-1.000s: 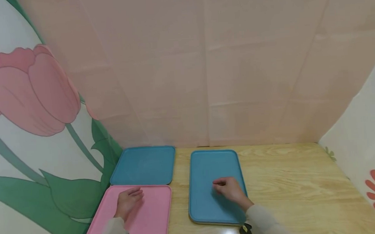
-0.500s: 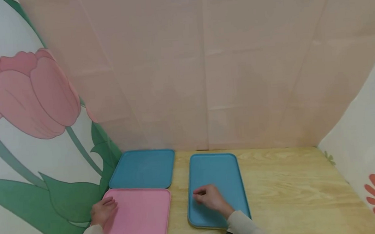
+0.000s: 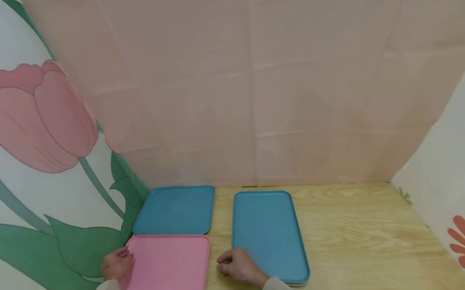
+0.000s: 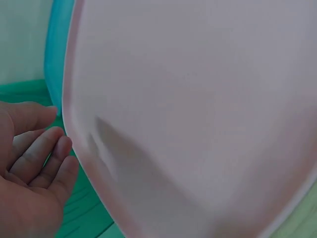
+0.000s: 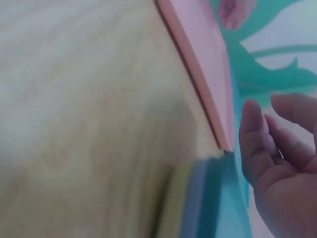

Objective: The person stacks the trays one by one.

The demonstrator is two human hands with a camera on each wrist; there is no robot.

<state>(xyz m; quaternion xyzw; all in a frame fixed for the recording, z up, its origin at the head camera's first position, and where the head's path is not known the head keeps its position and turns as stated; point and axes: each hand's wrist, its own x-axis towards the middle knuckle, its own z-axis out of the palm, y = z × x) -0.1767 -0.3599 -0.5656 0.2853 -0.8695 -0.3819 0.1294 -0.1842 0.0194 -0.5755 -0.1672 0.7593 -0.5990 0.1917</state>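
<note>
A pink tray (image 3: 169, 266) lies at the near left of the table. My left hand (image 3: 117, 264) is at its left edge with fingers loosely bent and nothing in them; the left wrist view shows that hand (image 4: 37, 163) beside the rim, and whether it touches cannot be told. My right hand (image 3: 240, 265) hovers over the gap between the pink tray and the right-hand blue tray (image 3: 266, 231). In the right wrist view the right hand (image 5: 285, 158) has half-curled fingers and holds nothing.
Another blue tray (image 3: 177, 211) lies behind the pink one. Layered edges (image 5: 190, 203) in the right wrist view suggest a stack under the right-hand blue tray. A pinkish sheet (image 3: 253, 95) hangs behind the wooden table (image 3: 359, 239); a tulip-printed wall (image 3: 38, 124) stands on the left.
My left hand has moved left from over the pink tray to its left edge. The right hand has moved left and nearer, from over the blue tray to the gap.
</note>
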